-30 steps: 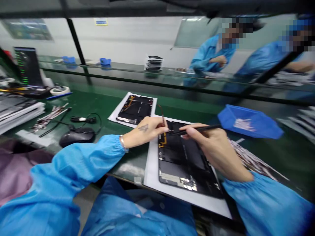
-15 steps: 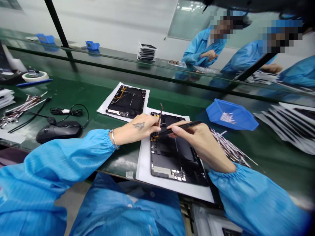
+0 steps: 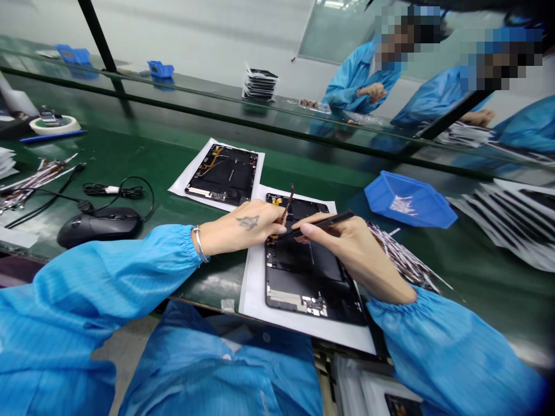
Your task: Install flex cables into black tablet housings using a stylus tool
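Note:
A black tablet housing [image 3: 303,277] lies open side up on a white sheet at the table's front edge. Over its upper left part, my left hand [image 3: 249,224] pinches a thin brown flex cable [image 3: 289,199], whose free end sticks up. My right hand [image 3: 347,237] is closed around black tweezers [image 3: 333,221] above the same housing. The tweezers' tips point left toward my left fingertips; whether they touch the cable is hidden. Beyond my left hand lies a second tablet housing [image 3: 225,173] on its own white sheet.
Right of my hand lie a bundle of thin strips [image 3: 403,257], a blue bin [image 3: 410,202] with small white pieces and a stack of sheets [image 3: 507,222]. On the left are a mouse [image 3: 99,226], more strips [image 3: 39,179] and a tape roll [image 3: 56,125]. Co-workers [image 3: 364,81] sit beyond the shelf.
The flex cable's free end has shifted slightly right and leans more. Both hands keep nearly the same place and grip. The view has moved a little.

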Demonstrator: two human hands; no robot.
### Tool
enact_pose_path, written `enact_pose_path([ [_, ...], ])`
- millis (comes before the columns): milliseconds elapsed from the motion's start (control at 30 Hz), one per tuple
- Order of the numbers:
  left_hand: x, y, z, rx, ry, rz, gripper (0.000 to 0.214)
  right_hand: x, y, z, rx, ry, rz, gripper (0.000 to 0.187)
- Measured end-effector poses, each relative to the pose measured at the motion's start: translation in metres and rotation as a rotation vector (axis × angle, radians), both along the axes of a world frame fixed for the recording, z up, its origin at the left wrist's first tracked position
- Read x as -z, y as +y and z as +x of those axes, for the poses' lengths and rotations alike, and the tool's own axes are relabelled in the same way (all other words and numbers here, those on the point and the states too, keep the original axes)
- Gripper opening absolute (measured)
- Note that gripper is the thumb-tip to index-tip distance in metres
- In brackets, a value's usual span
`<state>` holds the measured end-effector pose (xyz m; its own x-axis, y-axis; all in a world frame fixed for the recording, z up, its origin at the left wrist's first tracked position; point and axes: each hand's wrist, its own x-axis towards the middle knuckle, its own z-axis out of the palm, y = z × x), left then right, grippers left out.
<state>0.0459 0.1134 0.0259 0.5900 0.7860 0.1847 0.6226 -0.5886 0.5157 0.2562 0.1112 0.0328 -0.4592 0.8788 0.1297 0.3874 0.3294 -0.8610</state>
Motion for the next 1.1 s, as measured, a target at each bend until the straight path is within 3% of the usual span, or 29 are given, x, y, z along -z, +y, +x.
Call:
enact_pose_path([
  [433,-0.005,-0.001,-0.002,0.037,-0.045,-0.012,0.013,0.002,0.002,0.000,0.032,0.039,-0.003,0.022],
  [533,-0.013,-0.008,-0.009,-0.039,0.010,0.036,0.023,0.006,0.000,0.002,0.104,0.235,-0.127,0.023],
  [633,-0.012,-0.028,-0.018,-0.116,0.144,0.223,0.028,0.010,-0.012,0.005,0.196,0.402,-0.336,0.030],
  [733,0.003,-0.050,-0.024,-0.035,0.252,0.335,0.024,0.015,-0.027,0.010,0.271,0.432,-0.510,0.034],
  [867,0.022,-0.063,-0.025,0.136,0.311,0.344,0.029,0.019,-0.038,0.009,0.342,0.446,-0.623,0.036],
  [1100,0.023,-0.063,-0.025,0.202,0.363,0.309,0.028,0.019,-0.038,0.000,0.386,0.398,-0.653,0.040],
])
